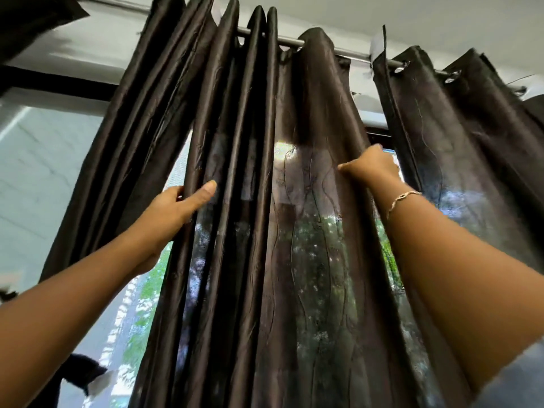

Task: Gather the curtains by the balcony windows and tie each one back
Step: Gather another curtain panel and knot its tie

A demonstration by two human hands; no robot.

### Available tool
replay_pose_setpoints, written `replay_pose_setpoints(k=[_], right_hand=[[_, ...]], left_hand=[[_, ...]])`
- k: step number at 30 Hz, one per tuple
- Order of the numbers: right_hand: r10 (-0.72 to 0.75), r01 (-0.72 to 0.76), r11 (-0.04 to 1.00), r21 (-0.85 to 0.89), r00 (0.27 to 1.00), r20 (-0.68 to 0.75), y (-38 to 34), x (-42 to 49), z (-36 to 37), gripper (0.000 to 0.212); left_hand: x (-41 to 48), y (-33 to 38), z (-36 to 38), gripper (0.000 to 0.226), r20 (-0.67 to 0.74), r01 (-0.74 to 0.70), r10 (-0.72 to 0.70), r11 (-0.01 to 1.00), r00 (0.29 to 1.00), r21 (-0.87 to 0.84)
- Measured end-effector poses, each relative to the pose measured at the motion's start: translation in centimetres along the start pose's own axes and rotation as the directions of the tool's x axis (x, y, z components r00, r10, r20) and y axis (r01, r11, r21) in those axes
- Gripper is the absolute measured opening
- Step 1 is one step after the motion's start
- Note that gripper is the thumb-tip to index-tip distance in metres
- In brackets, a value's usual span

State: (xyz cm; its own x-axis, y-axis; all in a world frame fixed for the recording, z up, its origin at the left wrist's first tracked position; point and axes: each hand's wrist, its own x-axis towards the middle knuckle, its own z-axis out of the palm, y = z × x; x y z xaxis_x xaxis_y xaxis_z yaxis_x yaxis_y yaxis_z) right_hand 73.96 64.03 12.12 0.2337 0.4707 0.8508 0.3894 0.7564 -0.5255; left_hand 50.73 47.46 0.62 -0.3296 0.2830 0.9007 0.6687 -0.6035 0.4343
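A dark brown, shiny curtain [259, 178] hangs in folds from a metal rod [353, 53] in front of the window. My left hand [173, 207] grips the curtain's left folds, fingers behind the cloth and thumb in front. My right hand [371, 166] pinches the curtain's right edge at head height; a thin bracelet sits on that wrist. Another brown curtain [459, 136] hangs on the same rod to the right. A further bunch of brown folds [126, 136] hangs to the left of my left hand.
Behind the cloth the window [141, 307] shows green trees and daylight. A pale wall [38, 160] lies to the left. The white ceiling [412, 16] is close above the rod. A dark scrap of cloth [82, 372] shows at the lower left.
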Motion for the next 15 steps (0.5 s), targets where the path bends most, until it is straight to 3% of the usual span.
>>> replay_pose_setpoints(k=[2,5,8,11,15], right_hand=[[0.024,-0.023,1.0,-0.015,0.997,0.076,0.7,0.3,0.1,0.057],[-0.079,0.069,0.981,-0.184,0.996,-0.049,0.2,-0.3,0.9,0.035],[-0.215,0.189,0.944,-0.269,0.974,-0.07,-1.6,-1.8,2.7,0.032],[-0.29,0.287,0.933,-0.217,0.957,0.019,-4.5,-3.4,4.8,0.035],[-0.428,0.427,0.902,-0.063,0.903,-0.019,-10.5,-5.9,6.5,0.03]], left_hand=[[0.1,-0.6,-0.2,0.026,0.008,0.007,-0.007,1.0,1.0,0.015],[0.0,-1.0,-0.7,0.039,0.015,0.042,-0.042,0.999,0.999,-0.005],[-0.3,-0.9,-1.2,0.043,0.017,0.047,-0.047,0.999,0.999,0.001],[-0.5,-0.8,-2.2,0.067,0.022,0.058,-0.058,0.998,0.998,0.011],[-1.1,-0.4,-4.2,0.097,0.073,0.074,-0.076,0.997,0.994,0.035]])
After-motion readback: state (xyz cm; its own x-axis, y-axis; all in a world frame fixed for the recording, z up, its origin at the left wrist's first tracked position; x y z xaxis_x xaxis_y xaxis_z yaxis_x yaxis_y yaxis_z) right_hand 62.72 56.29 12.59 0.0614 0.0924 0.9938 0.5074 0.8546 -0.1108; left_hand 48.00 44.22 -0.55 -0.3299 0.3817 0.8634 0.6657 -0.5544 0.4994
